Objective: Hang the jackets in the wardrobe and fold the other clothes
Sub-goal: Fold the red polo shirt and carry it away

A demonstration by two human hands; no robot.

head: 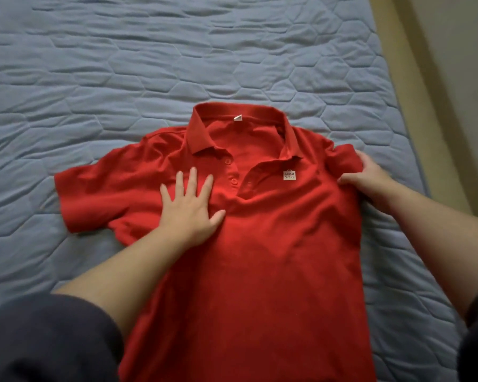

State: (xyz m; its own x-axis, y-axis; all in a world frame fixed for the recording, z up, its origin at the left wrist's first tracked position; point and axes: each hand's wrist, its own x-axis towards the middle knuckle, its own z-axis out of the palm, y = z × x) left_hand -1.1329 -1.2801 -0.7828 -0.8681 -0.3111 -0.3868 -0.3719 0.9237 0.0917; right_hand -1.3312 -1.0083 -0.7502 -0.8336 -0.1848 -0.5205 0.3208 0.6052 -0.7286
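1. Nearest the lens, wears dark sleeves (39,340) pushed back off bare forearms, one at each lower corner.
2. Works over a red polo shirt (260,257) spread front-up on a blue quilted mattress (149,64), collar (232,117) pointing away and hem running out of view at the bottom.
3. Presses the left hand (189,208) flat on the chest of the shirt, just beside the button placket, fingers straight and spread apart, clasping nothing.
4. Grips the bunched sleeve (345,158) at the shirt's right edge with the right hand (370,180): thumb lying on top of the cloth, fingers curled round the sleeve's outer end.
5. Appears to be at the folding step and early in it, likely starting the first side fold. Leaves the flat sleeve (94,194) on the left lying fully out, not yet turned in.
6. Next, probably calls for drawing the gripped sleeve and side panel inward across the chest, using the flat palm as an anchor so the body does not slide on the quilting.
7. Needs a straight crease from shoulder to hem, then the same on the left side.
8. Cannot tell how many other clothes remain.
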